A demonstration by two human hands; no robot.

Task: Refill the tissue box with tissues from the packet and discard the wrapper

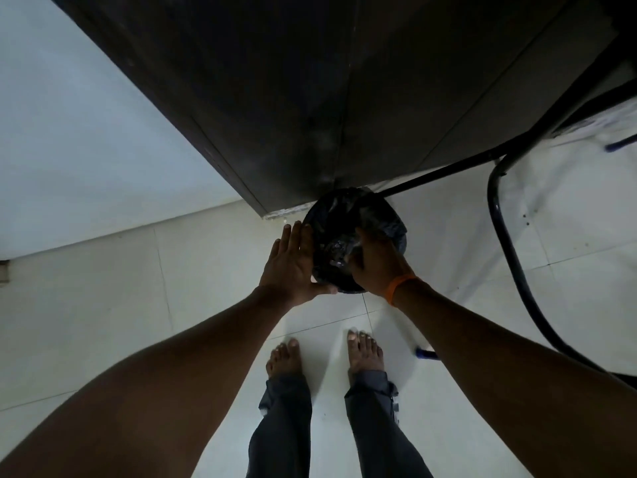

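Note:
A small bin lined with a black plastic bag (pixel 379 215) stands on the floor against a dark cabinet. My left hand (pixel 293 267) lies flat with straight fingers against the bin's left side, thumb under its near rim. My right hand (pixel 375 263), with an orange band at the wrist, reaches into the bin's mouth. Its fingers curl round a crumpled, shiny clear wrapper (pixel 339 257) just inside the bag. The tissue box and the tissues are not in view.
The dark cabinet (pixel 310 98) rises right behind the bin. A black metal tube frame (pixel 506 257) curves along the right side. My bare feet (pixel 324 357) stand on pale floor tiles (pixel 120 305) just before the bin. A white wall lies to the left.

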